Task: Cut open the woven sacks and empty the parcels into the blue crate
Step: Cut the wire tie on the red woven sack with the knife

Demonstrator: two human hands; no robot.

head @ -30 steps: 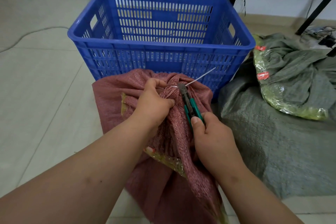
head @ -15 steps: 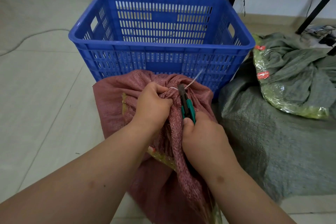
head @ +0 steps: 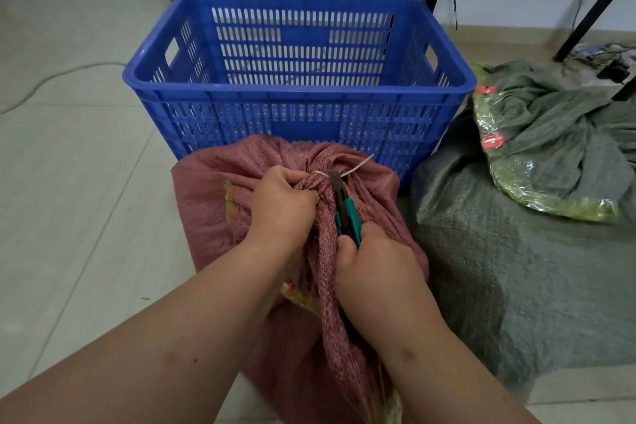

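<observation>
A red woven sack (head: 206,196) lies on the floor right in front of the blue crate (head: 299,120). Its neck is gathered and tied with a white cable tie (head: 358,167). My left hand (head: 282,208) grips the bunched neck just left of the tie. My right hand (head: 375,272) holds a green-handled cutter (head: 346,208), whose dark tip sits against the tie. A bit of yellow-green plastic parcel wrap (head: 299,299) shows through a gap in the sack below my hands. I can see nothing inside the crate.
A grey-green woven sack (head: 516,268) sits full to the right of the crate. On it lies a slack grey sack with a plastic-wrapped green parcel (head: 537,182). Black table legs (head: 592,7) and cables stand behind. A cord (head: 51,76) runs over the tiled floor at left.
My right hand slid up the sack toward the neck, bringing the cutter closer to the cable tie. The tie's free end has dropped from standing out to lying short.
</observation>
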